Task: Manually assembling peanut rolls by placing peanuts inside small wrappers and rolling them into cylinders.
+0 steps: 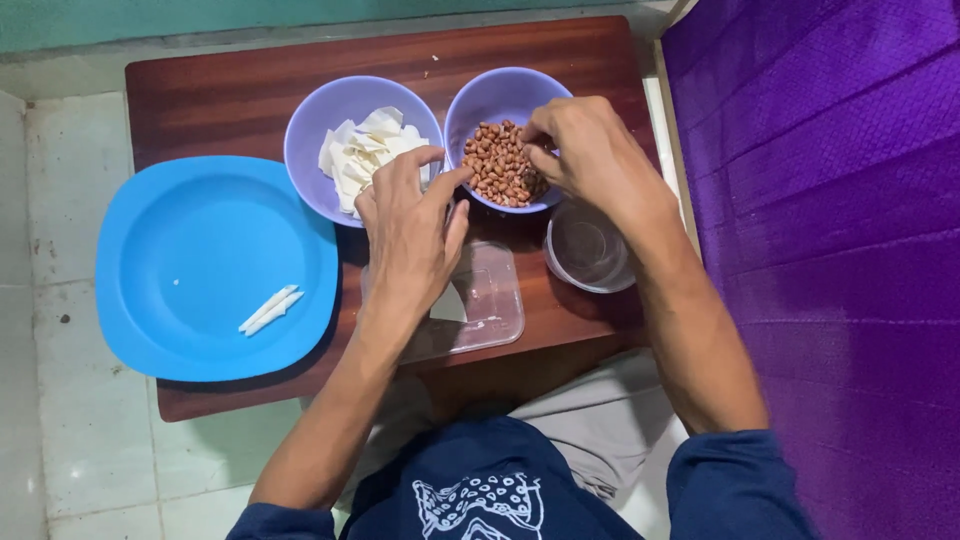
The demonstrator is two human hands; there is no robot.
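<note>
Hands [500, 190] over peanut bowl [495, 100]

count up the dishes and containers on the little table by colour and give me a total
Purple bowls: 2, one with white wrappers, one with peanuts
Blue plate: 1
Clear containers: 2, a rectangular one and a round one
Total: 5

A round bright-blue plastic plate [200, 265] sits at nine o'clock; two lavender plastic bowls [335, 125] at twelve; purple textured cloth [830, 250] at three.

No packages, labels, signs or screens anywhere in view.
</note>
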